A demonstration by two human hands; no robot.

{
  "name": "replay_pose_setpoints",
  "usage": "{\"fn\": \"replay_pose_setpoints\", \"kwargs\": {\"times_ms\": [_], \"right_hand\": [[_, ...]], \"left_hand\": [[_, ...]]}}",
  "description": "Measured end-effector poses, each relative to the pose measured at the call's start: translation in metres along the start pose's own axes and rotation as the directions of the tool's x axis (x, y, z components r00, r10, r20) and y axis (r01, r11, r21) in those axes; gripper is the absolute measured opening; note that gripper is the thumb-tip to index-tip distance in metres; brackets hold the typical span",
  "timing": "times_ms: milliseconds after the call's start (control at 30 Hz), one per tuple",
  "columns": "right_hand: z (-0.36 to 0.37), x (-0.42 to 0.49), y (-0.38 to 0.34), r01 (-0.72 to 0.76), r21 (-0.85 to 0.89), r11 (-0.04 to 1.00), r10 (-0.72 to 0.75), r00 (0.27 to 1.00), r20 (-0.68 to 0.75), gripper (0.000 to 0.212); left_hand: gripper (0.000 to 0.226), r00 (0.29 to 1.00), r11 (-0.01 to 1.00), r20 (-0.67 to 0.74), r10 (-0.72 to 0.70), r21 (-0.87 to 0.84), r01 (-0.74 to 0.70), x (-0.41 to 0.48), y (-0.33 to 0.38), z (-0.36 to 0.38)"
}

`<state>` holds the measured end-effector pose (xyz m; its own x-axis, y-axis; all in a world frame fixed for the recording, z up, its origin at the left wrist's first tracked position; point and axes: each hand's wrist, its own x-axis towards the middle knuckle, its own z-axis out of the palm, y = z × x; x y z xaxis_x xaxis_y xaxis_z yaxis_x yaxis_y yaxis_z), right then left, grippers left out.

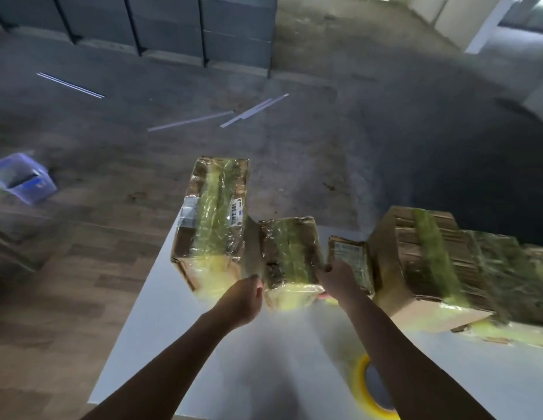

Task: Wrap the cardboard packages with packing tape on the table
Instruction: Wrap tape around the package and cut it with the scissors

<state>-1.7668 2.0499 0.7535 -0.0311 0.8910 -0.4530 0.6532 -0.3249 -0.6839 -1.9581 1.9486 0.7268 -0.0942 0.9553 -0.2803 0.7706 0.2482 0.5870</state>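
Package (290, 256), already taped, sits on the bench (173, 313) beyond the tape roll (360, 377), right hand (337, 277) fingers curled on its edge, left hand (246, 294) against its other side, grip unclear; likely being repositioned, and next the roll needs fetching.

Bare left forearm (173, 365) and bare right forearm (382, 344)

A clear blue plastic bin (23, 177) sits on the floor (82, 268), with white strips (191, 120) scattered beyond.
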Motion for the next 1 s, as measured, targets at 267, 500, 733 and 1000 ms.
{"fn": "replay_pose_setpoints", "kwargs": {"times_ms": [267, 500, 733, 1000], "right_hand": [[-0.014, -0.041, 0.021, 0.195, -0.058, 0.979, -0.198, 0.979, -0.048, 0.008], [-0.025, -0.072, 0.012, 0.301, 0.196, 0.933, -0.284, 0.952, -0.111, 0.058], [-0.040, -0.077, 0.013, 0.211, -0.161, 0.964, -0.241, 0.950, -0.200, 0.075], [-0.064, -0.081, 0.038, 0.365, -0.172, 0.915, -0.386, 0.916, -0.107, 0.063]], "left_hand": [[0.040, 0.993, 0.776, -0.083, -0.088, -0.630, 0.016, -0.005, 0.051, -0.010], [0.036, 0.964, 0.838, -0.252, -0.085, -0.542, -0.067, -0.013, 0.068, -0.008], [0.031, 0.932, 0.911, -0.348, -0.102, -0.408, -0.052, -0.033, 0.091, 0.002], [0.051, 0.902, 0.940, -0.388, -0.188, -0.337, 0.051, -0.052, 0.116, 0.026]]}}
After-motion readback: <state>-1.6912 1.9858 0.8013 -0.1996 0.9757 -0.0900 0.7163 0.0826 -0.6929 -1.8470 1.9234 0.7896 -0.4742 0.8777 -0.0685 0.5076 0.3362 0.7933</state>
